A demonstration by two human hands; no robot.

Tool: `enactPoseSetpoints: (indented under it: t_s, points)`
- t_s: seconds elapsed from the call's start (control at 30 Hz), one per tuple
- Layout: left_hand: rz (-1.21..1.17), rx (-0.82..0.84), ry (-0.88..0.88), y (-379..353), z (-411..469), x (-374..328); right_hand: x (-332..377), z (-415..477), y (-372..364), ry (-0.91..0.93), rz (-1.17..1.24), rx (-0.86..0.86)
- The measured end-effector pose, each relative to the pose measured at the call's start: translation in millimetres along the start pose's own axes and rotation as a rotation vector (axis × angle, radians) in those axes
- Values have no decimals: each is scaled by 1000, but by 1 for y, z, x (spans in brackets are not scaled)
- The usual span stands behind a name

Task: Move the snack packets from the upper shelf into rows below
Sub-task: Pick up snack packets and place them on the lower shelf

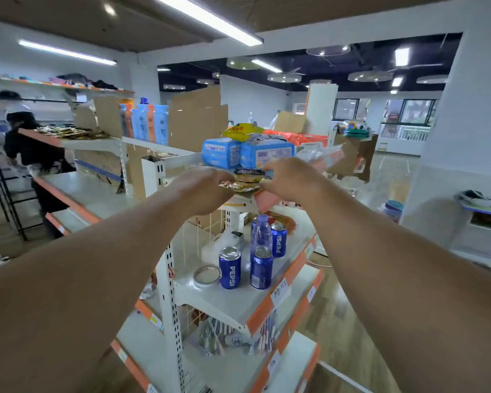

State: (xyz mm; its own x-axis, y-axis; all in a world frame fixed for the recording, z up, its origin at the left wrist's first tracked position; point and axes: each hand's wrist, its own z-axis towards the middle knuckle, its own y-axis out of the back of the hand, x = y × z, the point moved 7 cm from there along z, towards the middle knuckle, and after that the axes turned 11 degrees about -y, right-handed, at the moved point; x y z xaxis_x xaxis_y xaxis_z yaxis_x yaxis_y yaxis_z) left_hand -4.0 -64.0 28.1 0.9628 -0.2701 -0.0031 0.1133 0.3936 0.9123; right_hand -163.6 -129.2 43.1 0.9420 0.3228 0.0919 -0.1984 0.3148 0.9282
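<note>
The left hand (pixel 201 191) and right hand (pixel 289 180) are pinching the snack packets (pixel 243 182) with curled fingers at the top shelf's (pixel 267 200) front edge, blue packs (pixel 221 153) crowding behind, bare room showing beside Pepsi cans (pixel 230 268) on the lower shelf (pixel 224 306).

The left hand (pixel 201 188) and right hand (pixel 289 177) meet at the front corner of the upper shelf (pixel 267 200), each pinching the small pile of packets (pixel 241 185) lying on it. Behind the pile on that shelf sit two blue packs (pixel 221 153) with a yellow bag (pixel 240 131) on top. Just below the shelf stand Pepsi cans (pixel 229 268) and a bottle (pixel 260 234).
</note>
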Motion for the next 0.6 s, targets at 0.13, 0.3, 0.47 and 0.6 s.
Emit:
enactPoseSetpoints:
  t_s: [0.13, 0.3, 0.47, 0.6]
  points:
    - [-52, 64, 100, -20, 32, 19, -2, 41, -20, 44, 6, 30]
    - [-100, 57, 203, -34, 66, 43, 4, 87, -36, 99, -7, 128]
    - [-137, 120, 280, -40, 81, 51, 21, 105, -45, 172, 62, 234]
    - [-115, 216, 334, -39, 91, 64, 33, 112, -44, 200, -2, 361]
